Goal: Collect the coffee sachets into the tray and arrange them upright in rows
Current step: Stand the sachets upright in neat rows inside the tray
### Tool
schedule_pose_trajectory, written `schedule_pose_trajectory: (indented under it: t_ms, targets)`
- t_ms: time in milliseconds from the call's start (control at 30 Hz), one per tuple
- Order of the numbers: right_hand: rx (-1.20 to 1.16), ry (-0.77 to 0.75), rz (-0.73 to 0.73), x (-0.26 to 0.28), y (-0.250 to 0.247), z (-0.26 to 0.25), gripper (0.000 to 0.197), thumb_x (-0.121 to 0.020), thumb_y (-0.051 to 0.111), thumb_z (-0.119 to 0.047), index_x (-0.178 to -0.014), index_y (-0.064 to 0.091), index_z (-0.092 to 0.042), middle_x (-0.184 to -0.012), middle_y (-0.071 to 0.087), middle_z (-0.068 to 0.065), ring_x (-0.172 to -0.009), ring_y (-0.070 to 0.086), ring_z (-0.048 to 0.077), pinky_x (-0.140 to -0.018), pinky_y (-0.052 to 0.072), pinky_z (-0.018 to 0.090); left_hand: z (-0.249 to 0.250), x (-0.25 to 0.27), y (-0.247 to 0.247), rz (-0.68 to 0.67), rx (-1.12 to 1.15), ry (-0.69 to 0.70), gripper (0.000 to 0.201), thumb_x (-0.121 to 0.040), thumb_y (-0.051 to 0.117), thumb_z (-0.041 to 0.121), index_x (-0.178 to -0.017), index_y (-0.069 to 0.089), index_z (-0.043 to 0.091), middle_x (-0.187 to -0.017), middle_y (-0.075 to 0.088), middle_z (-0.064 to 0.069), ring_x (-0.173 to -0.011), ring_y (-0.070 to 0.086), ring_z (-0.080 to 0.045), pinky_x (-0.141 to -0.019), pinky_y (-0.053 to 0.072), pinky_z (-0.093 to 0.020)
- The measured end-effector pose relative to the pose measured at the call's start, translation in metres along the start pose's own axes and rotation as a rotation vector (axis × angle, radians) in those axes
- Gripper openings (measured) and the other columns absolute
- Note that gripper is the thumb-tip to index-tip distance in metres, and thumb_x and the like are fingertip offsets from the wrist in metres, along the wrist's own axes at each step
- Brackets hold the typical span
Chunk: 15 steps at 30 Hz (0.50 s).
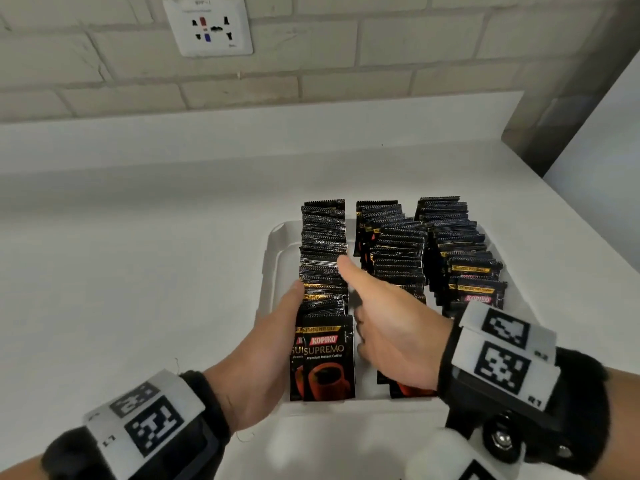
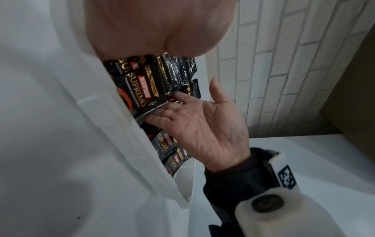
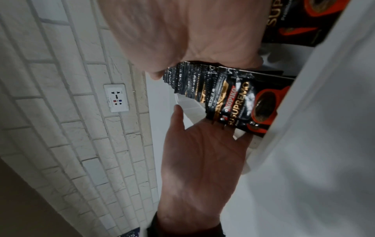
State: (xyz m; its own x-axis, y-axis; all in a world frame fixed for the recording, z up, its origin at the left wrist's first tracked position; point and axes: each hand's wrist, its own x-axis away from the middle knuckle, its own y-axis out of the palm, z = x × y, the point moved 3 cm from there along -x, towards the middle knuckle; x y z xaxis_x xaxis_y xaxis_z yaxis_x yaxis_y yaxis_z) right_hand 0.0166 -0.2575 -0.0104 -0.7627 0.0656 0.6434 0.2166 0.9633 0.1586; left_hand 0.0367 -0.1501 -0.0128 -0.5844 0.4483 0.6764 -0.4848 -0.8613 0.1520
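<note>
The likeliest trouble is the left row of coffee sachets (image 1: 323, 258) fanning over or spilling: the packets stand thin and loosely leaning, so uneven squeezing from the sides, or letting go on one side first, could tip them like dominoes into the middle row or push some over the low rim of the tray (image 1: 277, 244). All the sachets in view already sit in the white tray on the table (image 1: 138, 254), in three upright rows, the right one a little ragged at its near end. The left hand (image 1: 266, 358) lies flat against the outer side of the left row, fingers straight and pressing, not curled round anything. The right hand (image 1: 391, 327) presses the row's inner side with extended fingers, thumb lifted above the packet tops; it grasps nothing either.
</note>
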Motion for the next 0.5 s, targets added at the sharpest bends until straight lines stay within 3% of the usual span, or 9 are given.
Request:
schedule_pose_trajectory:
  t_ms: [100,133,200,267,333,400,433,500]
  targets:
    - [0.014,-0.066,0.058,-0.004,0.003,0.004,0.104,-0.046,0.048,-0.081,-0.133,0.046,-0.024,-0.131,0.055,0.001,-0.119,0.052,0.019,-0.105,0.037,0.040,-0.003,-0.005,0.004,-0.025,0.088,-0.001,0.050,-0.093,0.026,0.059,-0.108,0.063,0.029,-0.094,0.075,0.001,-0.082,0.072,-0.011,-0.052,0.054,-0.020]
    - [0.012,-0.069,0.055,-0.007,0.002,0.006,0.108,-0.042,0.047,-0.080,-0.134,0.045,-0.023,-0.132,0.054,0.002,-0.120,0.052,0.022,-0.105,0.037,0.042,-0.004,-0.006,0.006,-0.036,0.109,0.003,0.051,-0.093,0.025,0.060,-0.111,0.063,0.029,-0.099,0.074,0.000,-0.087,0.071,-0.013,-0.057,0.055,-0.024]
    - [0.055,-0.096,0.025,-0.006,0.002,0.004,0.107,-0.051,0.041,-0.080,-0.140,0.036,-0.019,-0.141,0.044,0.009,-0.130,0.041,0.029,-0.109,0.032,0.047,-0.003,-0.008,0.010,-0.063,0.147,0.030,0.053,-0.093,0.025,0.059,-0.114,0.062,0.029,-0.104,0.073,-0.001,-0.093,0.070,-0.014,-0.067,0.053,-0.028]
    - [0.099,-0.118,0.061,-0.001,0.003,-0.002,0.095,-0.066,0.037,-0.077,-0.141,0.034,-0.020,-0.145,0.039,0.009,-0.133,0.036,0.029,-0.111,0.028,0.048,-0.001,-0.008,0.012,-0.109,0.158,0.070,0.053,-0.093,0.022,0.058,-0.115,0.061,0.029,-0.107,0.072,0.001,-0.096,0.069,-0.013,-0.071,0.052,-0.028]
    - [0.021,-0.107,0.076,-0.003,0.002,-0.003,0.064,-0.084,0.041,-0.064,-0.134,0.046,-0.024,-0.134,0.053,0.005,-0.123,0.050,0.024,-0.107,0.035,0.044,0.000,-0.009,0.012,-0.136,0.145,0.110,0.053,-0.094,0.020,0.058,-0.119,0.058,0.030,-0.111,0.071,0.004,-0.101,0.067,-0.011,-0.077,0.051,-0.027]
    - [-0.017,-0.114,0.050,-0.008,0.003,0.001,0.048,-0.089,0.044,-0.056,-0.127,0.054,-0.028,-0.123,0.062,0.000,-0.114,0.057,0.020,-0.103,0.041,0.041,0.000,-0.010,0.011,-0.131,0.114,0.145,0.052,-0.094,0.020,0.057,-0.121,0.057,0.033,-0.113,0.070,0.007,-0.103,0.066,-0.008,-0.077,0.052,-0.023]
    - [-0.014,-0.124,0.056,-0.007,0.002,0.001,0.052,-0.086,0.045,-0.060,-0.127,0.054,-0.030,-0.125,0.060,-0.002,-0.116,0.055,0.019,-0.104,0.039,0.041,-0.001,-0.009,0.011,-0.130,0.093,0.161,0.051,-0.094,0.020,0.057,-0.121,0.056,0.034,-0.113,0.069,0.009,-0.103,0.065,-0.006,-0.073,0.053,-0.018]
    - [-0.003,-0.142,0.061,-0.004,0.000,-0.001,0.078,-0.073,0.040,-0.074,-0.136,0.044,-0.027,-0.139,0.047,0.001,-0.130,0.042,0.022,-0.110,0.030,0.044,-0.003,-0.011,0.009,-0.117,0.051,0.179,0.048,-0.093,0.021,0.057,-0.117,0.058,0.037,-0.109,0.070,0.013,-0.100,0.065,-0.001,-0.066,0.053,-0.012]
